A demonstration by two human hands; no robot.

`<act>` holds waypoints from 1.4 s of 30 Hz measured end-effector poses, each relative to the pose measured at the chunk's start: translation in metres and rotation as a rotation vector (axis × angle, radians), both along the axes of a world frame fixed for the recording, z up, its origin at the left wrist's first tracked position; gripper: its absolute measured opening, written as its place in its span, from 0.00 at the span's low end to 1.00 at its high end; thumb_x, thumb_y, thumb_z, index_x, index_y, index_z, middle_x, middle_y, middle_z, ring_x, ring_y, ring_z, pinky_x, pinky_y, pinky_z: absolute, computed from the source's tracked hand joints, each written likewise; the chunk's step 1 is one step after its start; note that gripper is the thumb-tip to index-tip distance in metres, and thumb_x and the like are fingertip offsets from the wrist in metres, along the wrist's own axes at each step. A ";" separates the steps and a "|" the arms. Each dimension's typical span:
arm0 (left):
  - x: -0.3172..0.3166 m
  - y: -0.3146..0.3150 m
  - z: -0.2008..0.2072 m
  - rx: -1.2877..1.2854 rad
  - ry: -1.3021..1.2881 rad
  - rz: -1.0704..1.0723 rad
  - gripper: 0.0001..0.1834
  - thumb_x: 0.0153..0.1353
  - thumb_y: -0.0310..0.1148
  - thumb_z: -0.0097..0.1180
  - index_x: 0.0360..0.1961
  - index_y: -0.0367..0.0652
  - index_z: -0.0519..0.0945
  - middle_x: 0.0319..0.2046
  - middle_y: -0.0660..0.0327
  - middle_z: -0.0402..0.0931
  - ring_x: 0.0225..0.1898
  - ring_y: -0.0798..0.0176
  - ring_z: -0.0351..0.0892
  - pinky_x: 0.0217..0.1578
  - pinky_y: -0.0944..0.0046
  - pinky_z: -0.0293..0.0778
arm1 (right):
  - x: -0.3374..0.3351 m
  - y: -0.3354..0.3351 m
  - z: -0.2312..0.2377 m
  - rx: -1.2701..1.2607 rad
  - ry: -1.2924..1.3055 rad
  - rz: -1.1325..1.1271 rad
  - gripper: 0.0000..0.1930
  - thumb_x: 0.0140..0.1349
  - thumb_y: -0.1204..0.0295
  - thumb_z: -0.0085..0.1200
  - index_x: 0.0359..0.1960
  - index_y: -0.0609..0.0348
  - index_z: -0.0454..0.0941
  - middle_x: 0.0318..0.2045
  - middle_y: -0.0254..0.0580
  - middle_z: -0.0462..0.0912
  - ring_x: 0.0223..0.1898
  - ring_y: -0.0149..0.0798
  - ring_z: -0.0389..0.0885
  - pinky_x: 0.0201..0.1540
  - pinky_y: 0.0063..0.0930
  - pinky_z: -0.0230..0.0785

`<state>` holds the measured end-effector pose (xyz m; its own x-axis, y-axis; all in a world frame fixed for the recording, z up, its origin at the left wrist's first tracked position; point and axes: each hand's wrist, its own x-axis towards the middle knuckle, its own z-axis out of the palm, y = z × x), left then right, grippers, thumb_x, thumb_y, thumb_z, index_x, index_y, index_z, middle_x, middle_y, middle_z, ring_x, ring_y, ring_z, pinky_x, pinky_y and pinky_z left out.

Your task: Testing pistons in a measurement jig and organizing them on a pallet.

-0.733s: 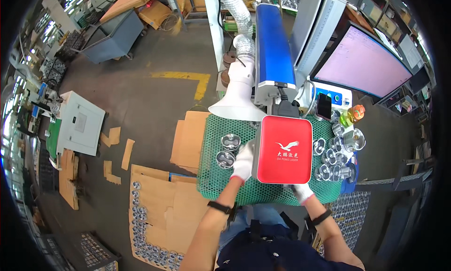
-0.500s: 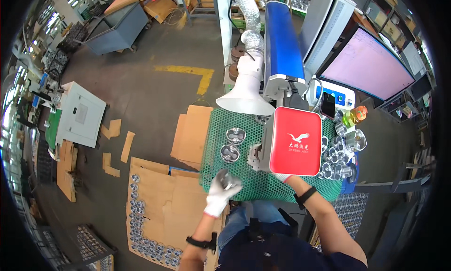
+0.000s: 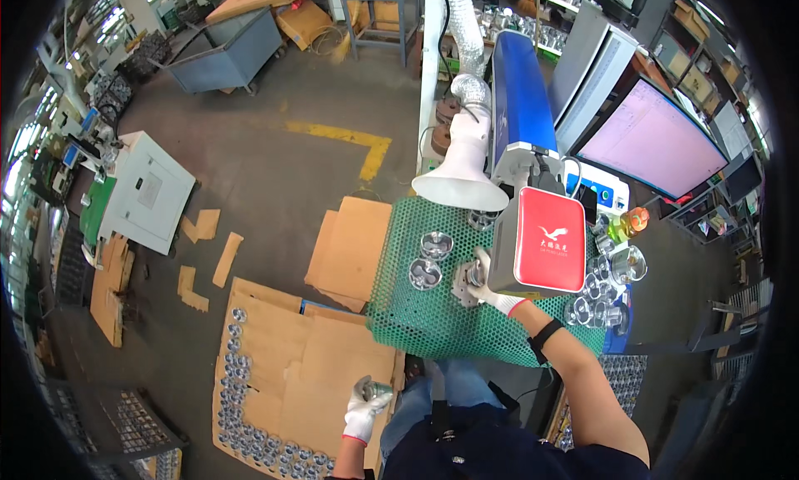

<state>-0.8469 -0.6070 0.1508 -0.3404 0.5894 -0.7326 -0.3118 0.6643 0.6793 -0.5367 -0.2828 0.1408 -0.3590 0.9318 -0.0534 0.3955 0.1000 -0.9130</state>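
My left hand (image 3: pixel 361 413), in a white glove, is closed round a metal piston (image 3: pixel 379 391) above the cardboard sheet (image 3: pixel 329 355) at the lower left. On the green perforated mat (image 3: pixel 399 313), my gloved right hand (image 3: pixel 494 297) grips another piston (image 3: pixel 474 273) at a small metal fixture (image 3: pixel 461 288). Its fingers partly cover that piston, beside the red-fronted machine head (image 3: pixel 549 243). Two more pistons, one (image 3: pixel 436 244) behind the other (image 3: pixel 424 273), stand on the mat left of the fixture.
A white extraction hood (image 3: pixel 460 184) hangs over the mat's far side. Several pistons (image 3: pixel 595 288) cluster at the right with an orange-capped bottle (image 3: pixel 630 222). Rows of pistons (image 3: pixel 237 372) line the cardboard's left and near edges. A monitor (image 3: pixel 653 139) stands at the back right.
My left hand has moved off the mat, down toward me, carrying its piston over the cardboard. From beneath the machine head, my right hand has come left to the fixture, where a piston now shows.
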 end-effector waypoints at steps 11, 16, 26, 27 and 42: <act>-0.005 0.000 0.029 0.034 0.149 -0.092 0.48 0.44 0.26 0.76 0.65 0.28 0.63 0.41 0.58 0.79 0.44 0.66 0.79 0.48 0.64 0.78 | -0.029 0.001 0.005 0.428 -0.452 -0.200 0.20 0.56 0.68 0.58 0.49 0.62 0.75 0.38 0.50 0.77 0.41 0.50 0.78 0.45 0.43 0.72; 0.006 0.049 0.094 0.147 0.759 -0.506 0.51 0.45 0.43 0.75 0.68 0.39 0.63 0.47 0.48 0.76 0.50 0.48 0.80 0.49 0.50 0.78 | -0.045 -0.039 0.117 0.024 -0.592 -0.205 0.26 0.58 0.50 0.59 0.51 0.54 0.76 0.51 0.45 0.81 0.56 0.53 0.75 0.57 0.49 0.67; 0.039 0.096 0.177 0.473 0.870 -0.558 0.54 0.41 0.44 0.75 0.70 0.45 0.62 0.53 0.44 0.74 0.51 0.40 0.77 0.52 0.46 0.76 | -0.024 -0.168 0.132 0.345 -0.489 -0.143 0.26 0.48 0.66 0.64 0.50 0.61 0.78 0.47 0.54 0.82 0.49 0.55 0.79 0.54 0.45 0.73; 0.042 0.098 0.173 0.477 0.760 -0.577 0.55 0.41 0.43 0.76 0.70 0.45 0.61 0.54 0.44 0.73 0.52 0.40 0.77 0.53 0.46 0.75 | -0.023 -0.173 0.133 0.352 -0.477 -0.130 0.27 0.48 0.65 0.64 0.51 0.60 0.78 0.48 0.54 0.81 0.50 0.55 0.79 0.54 0.44 0.72; 0.047 0.073 0.093 0.081 -0.698 -0.342 0.30 0.67 0.48 0.56 0.63 0.40 0.70 0.50 0.57 0.77 0.38 0.65 0.77 0.39 0.66 0.75 | -0.071 -0.199 0.127 -0.047 -0.355 0.165 0.23 0.63 0.65 0.51 0.60 0.50 0.74 0.40 0.50 0.86 0.42 0.53 0.84 0.47 0.43 0.76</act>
<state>-0.8004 -0.5338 0.2436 0.3936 0.6391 -0.6607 -0.4711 0.7574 0.4521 -0.6074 -0.4814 0.2683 -0.4550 0.8570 -0.2419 0.6694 0.1500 -0.7276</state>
